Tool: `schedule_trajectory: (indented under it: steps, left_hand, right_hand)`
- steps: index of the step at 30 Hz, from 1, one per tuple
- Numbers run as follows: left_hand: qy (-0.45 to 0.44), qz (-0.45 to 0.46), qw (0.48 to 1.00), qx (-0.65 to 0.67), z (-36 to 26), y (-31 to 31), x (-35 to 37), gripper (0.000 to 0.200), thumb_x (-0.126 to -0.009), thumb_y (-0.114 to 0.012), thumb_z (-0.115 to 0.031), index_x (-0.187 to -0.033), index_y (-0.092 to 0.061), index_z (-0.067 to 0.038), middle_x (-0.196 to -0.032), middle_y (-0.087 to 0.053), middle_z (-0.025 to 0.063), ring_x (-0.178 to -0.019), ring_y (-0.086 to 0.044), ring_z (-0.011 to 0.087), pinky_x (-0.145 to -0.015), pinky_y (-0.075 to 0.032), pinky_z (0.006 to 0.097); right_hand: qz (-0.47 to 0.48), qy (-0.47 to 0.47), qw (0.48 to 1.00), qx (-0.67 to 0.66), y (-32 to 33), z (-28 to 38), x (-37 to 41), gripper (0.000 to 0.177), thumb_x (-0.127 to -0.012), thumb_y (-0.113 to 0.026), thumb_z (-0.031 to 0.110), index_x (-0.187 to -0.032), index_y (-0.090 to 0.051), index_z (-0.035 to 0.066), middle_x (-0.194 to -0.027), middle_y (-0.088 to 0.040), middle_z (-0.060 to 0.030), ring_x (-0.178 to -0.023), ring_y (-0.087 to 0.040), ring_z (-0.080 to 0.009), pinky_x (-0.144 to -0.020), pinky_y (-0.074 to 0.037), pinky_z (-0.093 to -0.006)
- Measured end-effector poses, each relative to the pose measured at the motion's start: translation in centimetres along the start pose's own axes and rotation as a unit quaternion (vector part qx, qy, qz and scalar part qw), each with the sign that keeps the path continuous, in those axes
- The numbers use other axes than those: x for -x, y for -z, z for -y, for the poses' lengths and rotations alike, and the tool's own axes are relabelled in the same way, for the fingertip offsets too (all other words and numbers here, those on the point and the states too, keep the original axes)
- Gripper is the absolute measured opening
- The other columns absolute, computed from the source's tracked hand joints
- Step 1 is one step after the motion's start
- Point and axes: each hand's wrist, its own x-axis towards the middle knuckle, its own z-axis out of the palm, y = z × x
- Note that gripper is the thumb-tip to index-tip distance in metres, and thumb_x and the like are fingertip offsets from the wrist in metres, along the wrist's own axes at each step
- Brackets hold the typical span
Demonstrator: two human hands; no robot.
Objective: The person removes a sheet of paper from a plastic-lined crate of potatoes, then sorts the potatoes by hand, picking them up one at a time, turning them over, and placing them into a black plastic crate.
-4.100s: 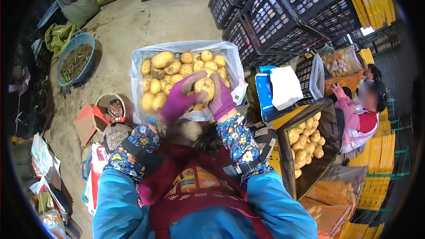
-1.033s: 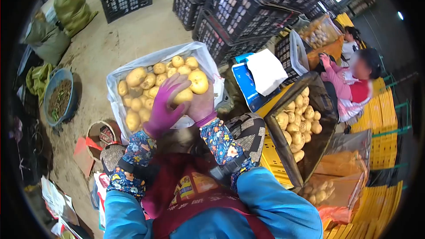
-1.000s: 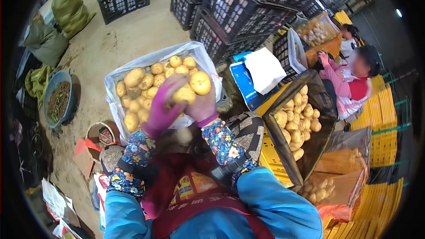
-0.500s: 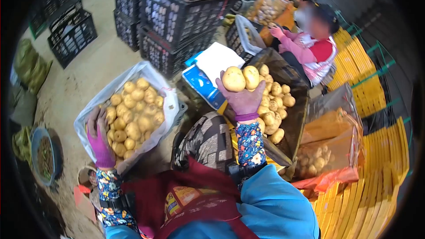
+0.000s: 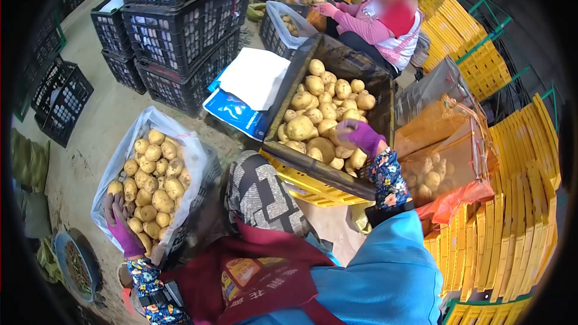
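My left hand, in a purple glove with a dirty grey palm side, rests at the left edge of a crate lined with a white bag. Its fingers touch the potatoes inside. My right hand, in the same kind of glove, is over the right part of a dark-lined crate full of potatoes. Its fingers are blurred and bent down onto the potatoes; whether they hold one cannot be made out.
Black crates are stacked ahead. White paper and a blue packet lie between the crates. A person in pink sleeves sits ahead on the right. Yellow crates and a mesh potato bag stand right, a blue basin left.
The view has shifted right. My right hand has moved down and right into the dark-lined crate, and the two large potatoes no longer sit in it. My left hand stays at the white-lined crate.
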Motion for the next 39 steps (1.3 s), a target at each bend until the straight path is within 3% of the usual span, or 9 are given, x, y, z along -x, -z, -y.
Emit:
schedule_trajectory:
  steps: [3,5,10,14,21,24,27,34,39]
  left_hand:
    - [0.010,-0.009,1.000,-0.015,1.8,1.1,-0.2,0.045,-0.105,-0.046,-0.028,-0.141,-0.043,0.000,-0.140,-0.050,0.0223,-0.131,-0.050,0.0317,-0.109,-0.040,0.0391]
    - [0.017,-0.004,0.999,-0.032,2.5,1.7,0.1,0.046,-0.105,-0.045,-0.028,-0.141,-0.042,-0.001,-0.141,-0.049,0.0231,-0.132,-0.049,0.0323,-0.110,-0.039,0.0394]
    - [0.015,0.011,0.998,-0.062,0.5,1.1,1.4,0.046,-0.106,-0.043,-0.028,-0.142,-0.042,0.001,-0.142,-0.048,0.0232,-0.131,-0.050,0.0323,-0.110,-0.039,0.0399]
    - [0.025,0.018,0.997,-0.073,-0.2,2.9,2.5,0.047,-0.106,-0.043,-0.028,-0.142,-0.042,0.002,-0.141,-0.049,0.0229,-0.130,-0.051,0.0307,-0.109,-0.040,0.0399]
    - [0.030,0.024,0.997,-0.067,-0.7,1.8,2.8,0.048,-0.106,-0.044,-0.028,-0.143,-0.042,0.002,-0.140,-0.050,0.0229,-0.130,-0.051,0.0301,-0.109,-0.040,0.0389]
    - [0.005,0.030,0.997,-0.078,-2.4,0.2,2.7,0.048,-0.106,-0.043,-0.027,-0.144,-0.042,0.002,-0.139,-0.052,0.0229,-0.130,-0.051,0.0304,-0.108,-0.041,0.0379]
    - [-0.009,0.034,0.997,-0.069,-3.6,-1.7,2.5,0.046,-0.106,-0.043,-0.027,-0.143,-0.043,0.002,-0.137,-0.054,0.0223,-0.127,-0.054,0.0291,-0.106,-0.042,0.0366]
    - [0.012,0.091,0.992,-0.091,-6.7,-7.1,2.8,0.033,-0.103,-0.046,-0.022,-0.125,-0.058,0.000,-0.110,-0.068,0.0116,-0.086,-0.067,0.0182,-0.073,-0.054,0.0289]
    - [-0.076,0.252,0.963,-0.052,-9.5,-7.6,2.9,0.041,-0.106,-0.040,-0.027,-0.131,-0.052,0.003,-0.108,-0.066,0.0124,-0.084,-0.064,0.0161,-0.074,-0.053,0.0286]
  right_hand:
    - [0.042,-0.148,0.929,0.337,2.6,3.7,0.3,0.043,-0.085,-0.076,0.030,-0.117,-0.067,0.004,-0.103,-0.071,-0.0145,-0.098,-0.066,-0.0228,-0.088,-0.052,-0.0337]
    - [-0.021,-0.065,0.971,0.231,5.0,-2.0,-2.5,0.053,-0.085,-0.070,0.045,-0.123,-0.065,0.009,-0.111,-0.070,-0.0151,-0.101,-0.067,-0.0283,-0.092,-0.051,-0.0374]
    - [-0.213,-0.117,0.911,0.332,8.3,-4.4,-5.9,0.048,-0.082,-0.072,0.030,-0.125,-0.064,0.010,-0.113,-0.069,-0.0167,-0.101,-0.066,-0.0292,-0.090,-0.052,-0.0380]
    - [-0.064,-0.161,0.944,0.280,13.6,-14.5,-10.3,0.052,-0.076,-0.076,0.021,-0.124,-0.063,0.008,-0.116,-0.068,-0.0166,-0.106,-0.066,-0.0285,-0.091,-0.052,-0.0388]
    - [-0.137,-0.220,0.831,0.492,6.8,-15.2,-9.0,0.068,-0.076,-0.073,0.023,-0.139,-0.050,0.026,-0.126,-0.060,-0.0187,-0.114,-0.061,-0.0384,-0.095,-0.051,-0.0466]
    - [-0.130,-0.140,0.899,0.395,8.5,-16.4,-9.3,0.059,-0.081,-0.069,0.021,-0.137,-0.051,0.020,-0.120,-0.062,-0.0148,-0.104,-0.065,-0.0316,-0.090,-0.054,-0.0427]
    - [-0.167,-0.127,0.957,-0.201,8.7,-12.1,-8.5,0.059,-0.083,-0.068,0.021,-0.140,-0.050,0.020,-0.119,-0.061,-0.0083,-0.102,-0.063,-0.0232,-0.082,-0.055,-0.0364]
    - [0.067,0.173,0.955,-0.230,-3.3,17.6,0.1,0.075,-0.079,-0.068,0.020,-0.147,-0.039,0.006,-0.126,-0.055,-0.0099,-0.104,-0.061,-0.0169,-0.082,-0.054,-0.0291]
    - [0.321,0.137,0.836,-0.423,-19.9,24.6,1.1,0.088,-0.075,-0.075,0.022,-0.149,-0.031,0.005,-0.136,-0.051,-0.0139,-0.119,-0.058,-0.0248,-0.097,-0.049,-0.0346]
